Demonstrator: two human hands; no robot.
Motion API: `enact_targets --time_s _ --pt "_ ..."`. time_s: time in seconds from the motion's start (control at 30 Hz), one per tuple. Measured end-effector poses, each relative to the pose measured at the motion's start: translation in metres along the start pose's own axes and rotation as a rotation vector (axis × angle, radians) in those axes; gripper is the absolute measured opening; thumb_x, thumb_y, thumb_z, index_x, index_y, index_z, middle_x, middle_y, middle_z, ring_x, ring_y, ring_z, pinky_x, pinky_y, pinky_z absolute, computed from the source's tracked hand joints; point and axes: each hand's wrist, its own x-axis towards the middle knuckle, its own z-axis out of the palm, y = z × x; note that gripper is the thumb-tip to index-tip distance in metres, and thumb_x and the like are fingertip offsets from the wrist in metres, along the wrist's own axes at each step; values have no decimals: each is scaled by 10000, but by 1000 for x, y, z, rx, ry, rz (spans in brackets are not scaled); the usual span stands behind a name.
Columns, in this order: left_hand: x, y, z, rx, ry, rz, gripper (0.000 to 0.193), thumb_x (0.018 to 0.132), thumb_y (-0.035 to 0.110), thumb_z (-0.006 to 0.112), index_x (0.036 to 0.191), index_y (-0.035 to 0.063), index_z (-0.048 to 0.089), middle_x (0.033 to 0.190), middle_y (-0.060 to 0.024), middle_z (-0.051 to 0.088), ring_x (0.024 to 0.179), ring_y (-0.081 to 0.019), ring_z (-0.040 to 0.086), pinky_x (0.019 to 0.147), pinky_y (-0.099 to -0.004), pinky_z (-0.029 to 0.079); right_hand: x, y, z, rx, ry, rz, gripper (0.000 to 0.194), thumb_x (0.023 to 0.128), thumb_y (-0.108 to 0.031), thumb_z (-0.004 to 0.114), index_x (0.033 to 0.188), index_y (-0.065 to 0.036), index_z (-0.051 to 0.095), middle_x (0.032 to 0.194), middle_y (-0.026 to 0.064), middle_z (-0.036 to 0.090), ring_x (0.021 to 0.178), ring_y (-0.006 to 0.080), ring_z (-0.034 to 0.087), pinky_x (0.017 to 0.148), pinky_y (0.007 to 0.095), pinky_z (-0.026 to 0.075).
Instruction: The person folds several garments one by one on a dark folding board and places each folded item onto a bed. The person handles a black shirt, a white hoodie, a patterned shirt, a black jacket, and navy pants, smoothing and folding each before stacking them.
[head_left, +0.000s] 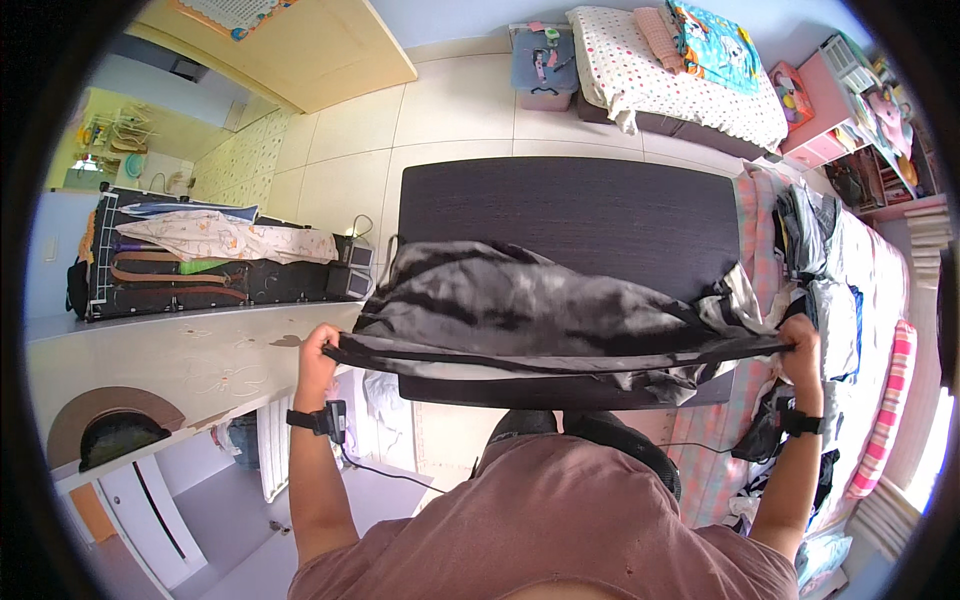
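A black-and-grey mottled cloth garment (525, 300) is stretched wide across the near part of a dark wooden table (570, 195). My left hand (321, 352) is closed on the left end of its dark edge. At the far end of that same edge, my right hand (799, 342) grips the fabric. Between both hands the edge runs nearly straight, sagging slightly. Loose folds of the cloth spread over the tabletop, and a paler part bunches near my right hand. Its exact kind of garment is hard to tell.
On the right, a bed (874, 277) bears folded clothes (814, 225) and a striped bolster (885, 409). Left stands a black rack (169, 289) with draped cloth and belts. A storage box (545, 75) sits beyond the table. A cable (390, 474) hangs from my left wrist.
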Motion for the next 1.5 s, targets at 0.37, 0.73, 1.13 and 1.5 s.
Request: enact_targets --time_s 0.37,0.73,1.13,1.5 --pt "134 13 49 188 330 104 599 745 89 711 1278 -3 454 1192 -172 554 1131 -294 518 1009 -356 381 150 29 62 -484 297 223 306 724 6 512 1027 -35 538 1034 207 595 1004 388 562 839 469 461" --pt "92 -98 120 -1 -141 -416 798 868 483 619 1375 -70 350 1375 -274 433 1278 -364 433 1051 -390 350 44 -200 261 757 -669 273 395 776 -180 734 1084 42 623 889 110 698 800 164 655 742 294 520" --pt "136 -105 150 -676 -167 -630 743 888 530 577 1365 -12 401 1330 -143 510 1189 -247 494 1002 -347 378 97 -269 298 456 -544 257 750 686 -432 804 1207 38 540 734 128 614 699 237 601 634 351 486" --pt "129 -97 122 -923 -191 -686 892 869 675 465 1447 21 282 1479 -137 334 1376 -254 278 1117 -384 222 99 -313 230 530 -92 -231 275 767 -176 741 712 24 560 660 144 518 629 277 531 605 367 425"
